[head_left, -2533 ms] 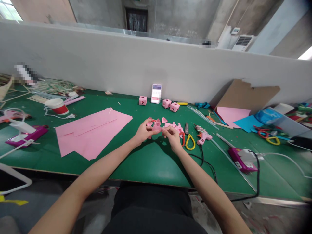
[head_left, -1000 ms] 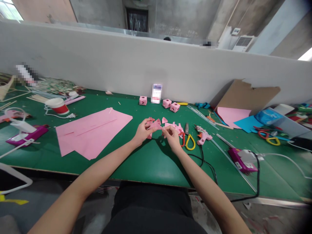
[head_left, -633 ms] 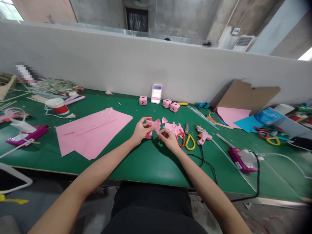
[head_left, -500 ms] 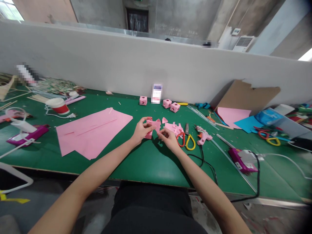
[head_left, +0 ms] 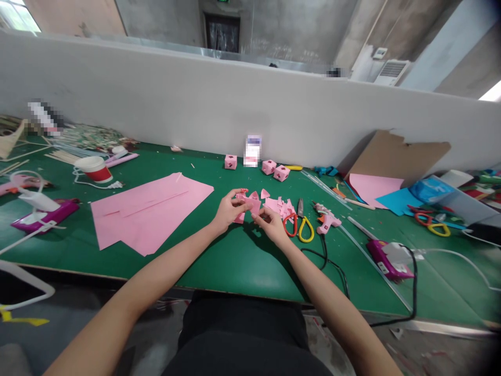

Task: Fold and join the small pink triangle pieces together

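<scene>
A folded, cut piece of pink paper (head_left: 255, 204) is held between my two hands above the green table. My left hand (head_left: 228, 211) is closed on its left side, thumb in front and fingers behind. With thumb and fingertips, my right hand (head_left: 270, 222) pinches its lower right edge. Pink paper scraps (head_left: 281, 206) lie just beyond my right hand. Beside them rest scissors (head_left: 300, 222) with one red and one yellow handle loop. Further back stand pink paper cubes (head_left: 230, 162) with dark cut-outs in their faces.
Large pink sheets (head_left: 152, 216) lie to the left. A pink glue gun (head_left: 327, 219) with a black cord and a purple power strip (head_left: 387, 261) are on the right. A red-and-white paper cup (head_left: 94, 169) stands back left. A grey partition (head_left: 176, 99) runs behind.
The pink paper has turned slightly between my hands, its right part tilting a little lower. Both hands keep their hold in nearly the same place.
</scene>
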Demonstrator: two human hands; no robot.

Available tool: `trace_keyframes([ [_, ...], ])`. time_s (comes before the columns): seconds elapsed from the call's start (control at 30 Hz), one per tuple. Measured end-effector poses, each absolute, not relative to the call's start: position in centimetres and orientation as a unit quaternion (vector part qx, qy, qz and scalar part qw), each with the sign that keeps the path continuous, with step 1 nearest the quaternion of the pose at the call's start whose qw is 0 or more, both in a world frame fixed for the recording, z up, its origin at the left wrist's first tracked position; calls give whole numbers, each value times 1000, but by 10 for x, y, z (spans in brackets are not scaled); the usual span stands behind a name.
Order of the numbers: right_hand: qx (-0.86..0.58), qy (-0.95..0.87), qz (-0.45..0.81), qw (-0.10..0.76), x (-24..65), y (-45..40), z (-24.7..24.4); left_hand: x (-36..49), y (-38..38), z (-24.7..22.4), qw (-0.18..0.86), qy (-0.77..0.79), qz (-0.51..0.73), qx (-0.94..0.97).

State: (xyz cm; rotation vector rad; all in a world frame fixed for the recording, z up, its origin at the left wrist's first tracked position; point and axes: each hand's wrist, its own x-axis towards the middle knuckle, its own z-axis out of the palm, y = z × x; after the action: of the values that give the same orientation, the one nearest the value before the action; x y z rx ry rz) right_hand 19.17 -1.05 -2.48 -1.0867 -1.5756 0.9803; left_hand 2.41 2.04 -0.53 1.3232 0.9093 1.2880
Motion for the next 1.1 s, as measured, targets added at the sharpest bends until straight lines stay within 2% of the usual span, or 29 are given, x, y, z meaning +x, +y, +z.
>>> trace_keyframes([
  [0.27,-445,-641,400,481,191,-9,-27,23,23,-7,516,386,550,531],
  [0.53,-443,-585,389,558,194,-9,-18,25,19,-5,492,388,527,574],
  [1.1,-464,-569,385,559,197,-8,-17,25,22,-7,521,374,543,542],
])
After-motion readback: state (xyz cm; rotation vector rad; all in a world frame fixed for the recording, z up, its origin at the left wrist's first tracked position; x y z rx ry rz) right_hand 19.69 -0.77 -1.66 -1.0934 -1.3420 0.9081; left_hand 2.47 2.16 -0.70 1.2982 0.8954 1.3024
